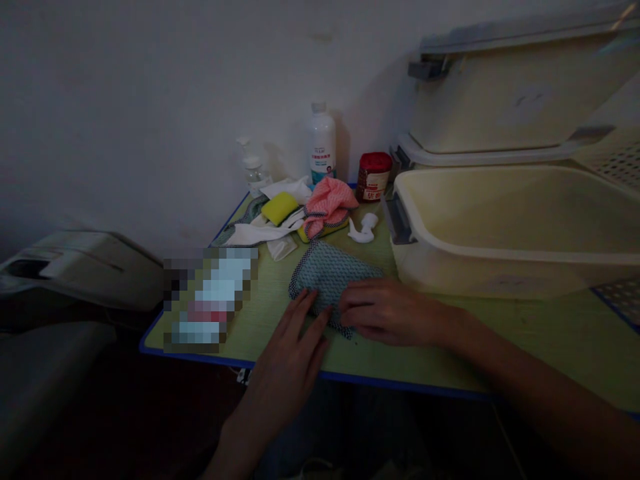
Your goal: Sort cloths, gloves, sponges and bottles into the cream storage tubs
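Head view: a dim room, looking down at a green counter point(260, 320) with a blue edge, set against a pale wall.
Blue-green cloth: a folded, textured cloth point(333, 270) with a checked border lies on the counter near its front edge, under both hands.
Left hand: the left hand point(290, 350) reaches in from below, its fingers spread and resting on the cloth's lower left part.
Right hand: the right hand point(385, 312) comes from the right, fingers curled together against the cloth's right side; whether they pinch it, I cannot tell.
Behind the cloth: a pink cloth point(330, 200), a yellow sponge point(279, 209) on white fabric point(260, 233), and a white curved object point(363, 229).
Against the wall: a pump bottle point(255, 175), a taller white bottle point(323, 143) and a red container point(374, 177).
Right side: an open cream tub point(500, 273).
Left side: a pixelated patch point(223, 287) hides something.
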The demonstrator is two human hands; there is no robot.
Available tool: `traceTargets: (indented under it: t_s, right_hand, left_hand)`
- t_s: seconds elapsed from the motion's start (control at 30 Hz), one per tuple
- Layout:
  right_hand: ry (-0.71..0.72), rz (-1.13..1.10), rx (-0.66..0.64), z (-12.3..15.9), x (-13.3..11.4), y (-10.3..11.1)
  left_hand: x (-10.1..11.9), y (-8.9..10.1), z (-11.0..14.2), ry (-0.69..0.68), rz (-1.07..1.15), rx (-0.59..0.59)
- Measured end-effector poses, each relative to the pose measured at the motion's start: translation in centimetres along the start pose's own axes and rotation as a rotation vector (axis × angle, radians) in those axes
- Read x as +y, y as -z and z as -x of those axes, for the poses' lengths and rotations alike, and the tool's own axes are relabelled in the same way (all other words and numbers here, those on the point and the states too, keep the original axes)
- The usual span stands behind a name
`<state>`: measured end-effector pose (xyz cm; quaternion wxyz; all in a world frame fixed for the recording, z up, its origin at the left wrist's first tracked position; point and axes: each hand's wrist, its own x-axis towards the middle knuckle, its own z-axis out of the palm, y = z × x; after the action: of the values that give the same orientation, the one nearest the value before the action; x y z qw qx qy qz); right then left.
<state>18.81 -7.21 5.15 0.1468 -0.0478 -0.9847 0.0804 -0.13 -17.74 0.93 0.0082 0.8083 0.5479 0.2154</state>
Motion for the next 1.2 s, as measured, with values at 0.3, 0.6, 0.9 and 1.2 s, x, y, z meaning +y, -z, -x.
traceTargets:
  t_s: [0.3, 0.6, 0.9, 1.2]
  right_hand:
    - [-0.019, 0.032, -0.07, -0.1, 0.0, -0.1]
    - [-0.082, -0.039, -0.146, -0.1, -0.3, 0.3]
    - [-0.099, -0.069, -0.173, 0.0, -0.4, 0.2]
    - [-0.083, -0.043, -0.17, 0.1, -0.5, 0.4]
  left_hand:
    - [-0.2, -0.3, -0.1, -0.033, -0.082, -0.017]
    - [-0.2, 0.1, -0.3, -0.102, -0.165, -0.096]
    - [0.0, 0.4, -0.3, -0.081, -0.125, -0.101]
    - [0.0, 2.0, -1.3, -0.048, 0.022, 0.06]
